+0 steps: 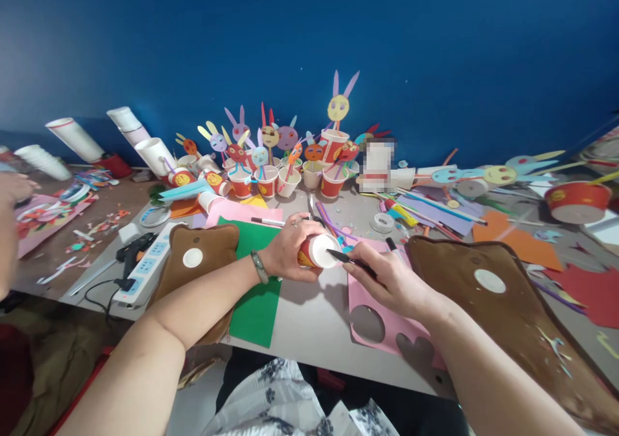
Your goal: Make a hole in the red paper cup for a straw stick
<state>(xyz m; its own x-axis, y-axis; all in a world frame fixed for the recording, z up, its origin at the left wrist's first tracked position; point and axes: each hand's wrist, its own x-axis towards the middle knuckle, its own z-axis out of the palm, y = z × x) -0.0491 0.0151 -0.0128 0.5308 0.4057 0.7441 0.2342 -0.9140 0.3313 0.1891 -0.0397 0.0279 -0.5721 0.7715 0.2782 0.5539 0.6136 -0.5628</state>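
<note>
Near the middle of the table, my left hand (294, 249) is wrapped around a red and yellow paper cup (305, 253). The cup lies tilted on its side, and its round white end (324, 251) faces right. My right hand (387, 275) grips a slim black pointed tool (355, 260), whose exact kind I cannot make out. Its tip is at the white end of the cup; whether it pierces the surface cannot be seen. Below my right hand lies a pink sheet (358, 313) with round and heart-shaped cut-outs. A green sheet (256, 307) extends under my left forearm.
Paper cups with rabbit-faced figures (265, 175) line the blue wall. Brown plush pads (203, 275) (464, 320) flank the work area. A power strip (147, 262) and glue gun (133, 249) lie left, tape (382, 222) behind. Another person's arm (9, 229) reaches in at left.
</note>
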